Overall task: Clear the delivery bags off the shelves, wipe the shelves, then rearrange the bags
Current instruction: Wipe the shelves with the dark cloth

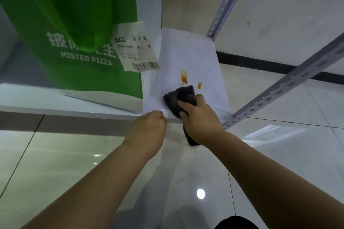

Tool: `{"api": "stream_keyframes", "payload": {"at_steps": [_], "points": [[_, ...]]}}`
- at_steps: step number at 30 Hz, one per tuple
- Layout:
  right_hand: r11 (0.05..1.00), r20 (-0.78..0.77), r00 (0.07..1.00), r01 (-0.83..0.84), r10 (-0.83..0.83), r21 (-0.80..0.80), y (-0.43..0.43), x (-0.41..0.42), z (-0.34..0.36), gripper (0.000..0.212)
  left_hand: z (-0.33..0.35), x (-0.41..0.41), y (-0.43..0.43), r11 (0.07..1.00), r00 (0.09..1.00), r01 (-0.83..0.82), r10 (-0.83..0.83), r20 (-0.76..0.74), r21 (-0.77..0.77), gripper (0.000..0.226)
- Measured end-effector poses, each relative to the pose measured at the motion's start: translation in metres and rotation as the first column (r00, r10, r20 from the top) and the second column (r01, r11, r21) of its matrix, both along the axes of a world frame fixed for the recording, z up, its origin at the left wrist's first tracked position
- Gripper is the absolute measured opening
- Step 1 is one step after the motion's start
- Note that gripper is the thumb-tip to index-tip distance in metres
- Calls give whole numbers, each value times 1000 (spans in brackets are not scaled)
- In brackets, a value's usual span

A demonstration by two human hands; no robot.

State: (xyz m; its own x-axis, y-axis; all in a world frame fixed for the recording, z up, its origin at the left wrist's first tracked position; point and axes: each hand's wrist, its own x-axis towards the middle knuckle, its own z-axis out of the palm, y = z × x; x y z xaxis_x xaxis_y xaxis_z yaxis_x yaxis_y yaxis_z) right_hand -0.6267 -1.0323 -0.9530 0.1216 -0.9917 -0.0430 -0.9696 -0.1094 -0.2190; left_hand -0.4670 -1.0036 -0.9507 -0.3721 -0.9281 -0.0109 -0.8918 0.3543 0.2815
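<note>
A green Mister Pizza delivery bag (74,29) stands on the white shelf (201,57), with a paper receipt (136,46) stuck to its side. To its right, orange-brown sauce stains (184,78) mark the shelf board. My right hand (197,117) grips a dark grey cloth (178,96) and presses it on the shelf just below the stains; the cloth's tail hangs under my wrist. My left hand (149,126) rests at the shelf's front edge with fingers curled, thumb by the edge; I cannot see what, if anything, it holds.
Perforated grey metal uprights and rails (279,89) frame the shelf on the right. A white wall with a black skirting strip (260,61) lies behind. Glossy pale floor tiles (74,173) spread below the shelf.
</note>
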Motion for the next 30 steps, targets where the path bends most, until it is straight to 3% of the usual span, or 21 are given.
{"api": "stream_keyframes", "payload": {"at_steps": [2,6,10,12,15,17,21,23,25,30], "points": [[996,-47,996,77,-75,39,2,-14,-1,37,6,-1,0,999,999,24,-26,-43,-43,29],[922,-125,922,378,-367,78,-28,-34,4,39,1,-6,0,999,1000,20,-21,-18,-33,37],[802,113,796,579,-595,144,-77,-28,7,49,0,-9,-3,999,1000,1,-2,-22,-38,31],[824,180,804,553,-567,126,-98,-21,6,50,5,-10,-4,998,1000,23,-23,0,-66,26],[941,50,941,332,-336,71,-117,-17,4,45,15,-10,-6,994,993,92,-87,81,-65,29],[984,21,985,169,-170,55,-116,-19,3,42,14,-10,-7,989,990,92,-78,115,-116,31],[987,24,988,-150,151,-54,-71,-29,-8,39,9,-10,-8,996,992,84,-82,99,-22,24],[970,25,972,-230,233,-83,-46,-39,-13,38,9,-9,-9,995,993,64,-56,106,-76,24],[977,33,979,-196,199,-79,-49,-46,-14,38,6,-9,-10,997,992,55,-47,118,-63,27],[987,-23,987,161,-161,14,-124,-37,-6,41,-4,-11,-9,999,993,43,-39,114,-26,39]]}}
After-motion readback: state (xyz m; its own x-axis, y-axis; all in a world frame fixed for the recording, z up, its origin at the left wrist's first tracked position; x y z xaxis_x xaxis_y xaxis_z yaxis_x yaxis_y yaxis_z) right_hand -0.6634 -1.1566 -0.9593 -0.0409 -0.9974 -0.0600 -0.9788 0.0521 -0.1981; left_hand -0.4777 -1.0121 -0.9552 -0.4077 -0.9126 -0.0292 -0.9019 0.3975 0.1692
